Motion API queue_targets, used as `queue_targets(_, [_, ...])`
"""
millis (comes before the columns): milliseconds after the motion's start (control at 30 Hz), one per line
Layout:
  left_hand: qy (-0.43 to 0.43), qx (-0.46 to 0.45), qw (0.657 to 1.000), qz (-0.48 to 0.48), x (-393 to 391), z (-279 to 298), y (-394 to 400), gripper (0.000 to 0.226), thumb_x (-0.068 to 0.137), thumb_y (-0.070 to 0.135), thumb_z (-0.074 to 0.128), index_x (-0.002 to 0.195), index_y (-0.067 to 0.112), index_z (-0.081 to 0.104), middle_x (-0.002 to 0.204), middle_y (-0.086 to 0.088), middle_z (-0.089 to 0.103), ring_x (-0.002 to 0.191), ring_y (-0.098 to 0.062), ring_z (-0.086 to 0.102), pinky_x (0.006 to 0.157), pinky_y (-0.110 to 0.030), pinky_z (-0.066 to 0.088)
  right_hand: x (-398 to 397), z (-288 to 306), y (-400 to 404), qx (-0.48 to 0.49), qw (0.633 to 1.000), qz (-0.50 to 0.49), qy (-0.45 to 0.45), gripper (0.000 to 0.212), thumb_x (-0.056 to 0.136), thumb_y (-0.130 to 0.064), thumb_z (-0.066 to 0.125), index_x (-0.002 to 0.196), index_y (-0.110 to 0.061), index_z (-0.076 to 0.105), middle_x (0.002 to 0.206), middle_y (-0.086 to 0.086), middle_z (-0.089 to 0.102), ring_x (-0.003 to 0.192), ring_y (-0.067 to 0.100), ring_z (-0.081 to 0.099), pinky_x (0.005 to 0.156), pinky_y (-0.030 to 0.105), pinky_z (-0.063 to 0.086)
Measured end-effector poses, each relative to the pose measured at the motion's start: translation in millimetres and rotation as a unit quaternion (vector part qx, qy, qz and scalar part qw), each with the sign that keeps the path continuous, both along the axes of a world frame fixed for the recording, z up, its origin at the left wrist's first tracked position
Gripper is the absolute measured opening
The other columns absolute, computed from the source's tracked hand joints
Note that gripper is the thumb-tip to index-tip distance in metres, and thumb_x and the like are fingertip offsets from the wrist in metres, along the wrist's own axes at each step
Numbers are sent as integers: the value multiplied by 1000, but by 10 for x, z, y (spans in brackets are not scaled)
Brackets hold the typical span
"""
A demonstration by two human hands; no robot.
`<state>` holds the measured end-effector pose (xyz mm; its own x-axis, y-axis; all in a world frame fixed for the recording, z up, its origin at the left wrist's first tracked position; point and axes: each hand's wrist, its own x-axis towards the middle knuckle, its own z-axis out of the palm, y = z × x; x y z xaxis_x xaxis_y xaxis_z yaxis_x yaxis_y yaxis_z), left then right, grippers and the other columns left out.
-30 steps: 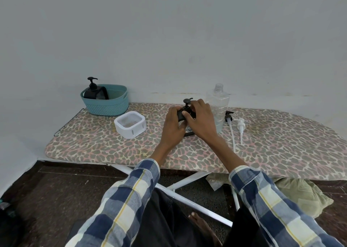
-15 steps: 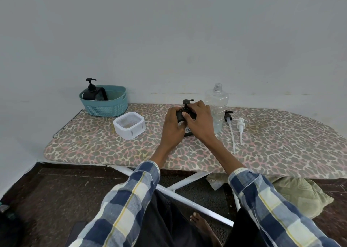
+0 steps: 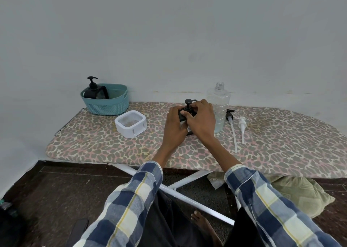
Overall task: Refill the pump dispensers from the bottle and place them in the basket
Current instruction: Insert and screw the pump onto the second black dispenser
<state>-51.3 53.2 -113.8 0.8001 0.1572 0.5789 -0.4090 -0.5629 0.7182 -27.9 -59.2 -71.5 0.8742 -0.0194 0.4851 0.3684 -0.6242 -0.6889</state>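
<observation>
A black pump dispenser [image 3: 187,107] stands at the middle of the ironing board, mostly hidden by my hands. My left hand [image 3: 173,126] grips its body from the left. My right hand [image 3: 201,121] curls its fingers round the pump collar at the top. Just behind and to the right stands a clear uncapped bottle [image 3: 218,103] with a little bluish liquid at the bottom. A teal basket [image 3: 112,103] at the board's far left holds another black pump dispenser [image 3: 93,90].
A white square dispenser body [image 3: 130,124] without a pump sits open left of my hands. Two loose pump heads with long tubes, one black [image 3: 230,116], one white [image 3: 241,123], lie right of the bottle. The leopard-print board [image 3: 281,134] ends close to the wall.
My hands stay on the black dispenser; my right fingers have shifted slightly round the collar. The view has tilted a little.
</observation>
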Motion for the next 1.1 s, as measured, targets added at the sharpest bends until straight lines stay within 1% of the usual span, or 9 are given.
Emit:
queue_targets(167, [5,-16,1000,-5,-7,-9,-4,36,98,2,64,131,11,55,124,-3,55,113,-19,58,91,-17,50,46,-39,-50,26,999,38,1,34,86,-44,81,110,-22,72,108,-7,59,113,17,57,88,33,54])
queue_targets(300, [33,-35,998,-35,51,6,63,40,97,18,70,131,22,51,128,0,52,120,-24,61,101,-40,58,155,-3,-177,30,992,119,26,36,90,-38,81,119,-17,76,107,1,59,106,25,64,91,35,57])
queue_targets(433, [55,-11,998,-40,50,31,78,39,98,10,71,131,13,50,129,-6,50,119,-25,60,102,-42,57,168,9,-185,-4,993,117,13,32,92,-34,79,117,-15,77,101,-1,56,106,28,57,86,30,48])
queue_targets(600, [46,23,999,13,18,14,3,38,95,20,63,130,20,49,127,-1,49,118,-26,58,99,-51,57,94,6,-99,26,998,62,12,31,90,-33,81,114,-13,78,97,-1,53,104,21,52,77,12,36])
queue_targets(767, [44,43,997,52,-11,10,-54,38,98,12,62,134,11,52,131,-7,51,117,-26,53,96,-50,52,-21,63,-62,37,999,29,11,23,89,-33,82,100,-14,79,92,0,56,97,19,54,80,30,48])
queue_targets(867, [51,42,996,67,-4,11,-62,40,96,20,64,133,14,50,130,-4,50,116,-27,54,95,-52,55,-63,132,-89,37,998,54,0,11,86,-27,84,89,-17,79,75,-6,61,73,6,60,69,27,44])
queue_targets(933, [45,44,996,68,-3,-10,-52,42,96,26,64,134,16,49,130,-2,49,116,-28,55,93,-52,57,-53,163,-145,60,995,79,19,23,83,-27,88,101,-16,78,79,-8,65,74,1,63,72,27,51])
queue_targets(1033, [31,56,995,72,-11,-22,-57,44,96,22,71,134,15,49,128,-3,49,114,-28,55,92,-51,55,-33,215,-250,75,989,122,31,57,81,-34,90,131,-22,65,99,-3,69,86,11,69,80,28,57])
queue_targets(1100, [28,63,994,83,-22,-27,-92,47,94,17,75,133,13,50,129,-5,50,115,-28,54,93,-50,53,-29,289,-294,45,990,137,4,58,84,-37,87,135,-28,62,108,-4,67,85,11,68,80,26,57])
